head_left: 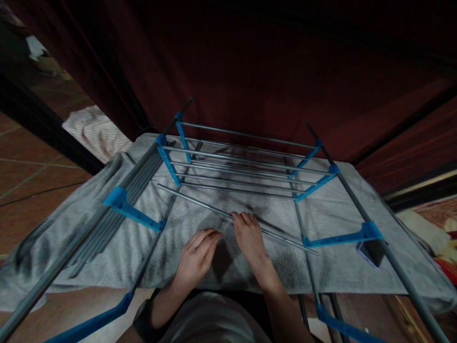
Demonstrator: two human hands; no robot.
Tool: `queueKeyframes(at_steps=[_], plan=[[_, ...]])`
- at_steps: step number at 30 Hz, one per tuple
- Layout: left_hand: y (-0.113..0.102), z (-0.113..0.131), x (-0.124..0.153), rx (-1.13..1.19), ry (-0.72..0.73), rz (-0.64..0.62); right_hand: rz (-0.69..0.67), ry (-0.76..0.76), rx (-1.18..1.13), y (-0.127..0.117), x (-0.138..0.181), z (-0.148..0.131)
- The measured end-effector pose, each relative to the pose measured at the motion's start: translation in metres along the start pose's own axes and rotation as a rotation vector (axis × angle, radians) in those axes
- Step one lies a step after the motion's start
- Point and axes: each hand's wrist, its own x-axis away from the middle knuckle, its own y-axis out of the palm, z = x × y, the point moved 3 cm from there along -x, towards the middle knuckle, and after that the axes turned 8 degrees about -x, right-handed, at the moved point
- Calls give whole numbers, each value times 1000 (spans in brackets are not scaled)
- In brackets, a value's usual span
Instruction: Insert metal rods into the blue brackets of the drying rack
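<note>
A thin metal rod (200,203) slants across the middle of the frame, above the grey cloth. My right hand (248,236) is closed around it a little right of its middle. Just left of that, my left hand (198,255) has its fingers drawn together, apart from the rod, with nothing showing in them. Around both hands stands a frame of grey tubes with blue plastic brackets (134,212). Several parallel rods (246,162) span the brackets at its far end. Another blue bracket (339,237) is on the right side.
A bundle of loose rods (117,224) lies on the cloth (257,281) along the left tube. On the right, a phone (371,252) rests partly behind the right tube (360,205). Dark red panels (250,71) rise behind. Striped fabric (96,133) is at the far left.
</note>
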Motion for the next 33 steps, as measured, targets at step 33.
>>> queueKeyframes(at_steps=[33], plan=[[28, -30, -34, 41, -249, 69, 273, 290, -624, -74, 5, 28]])
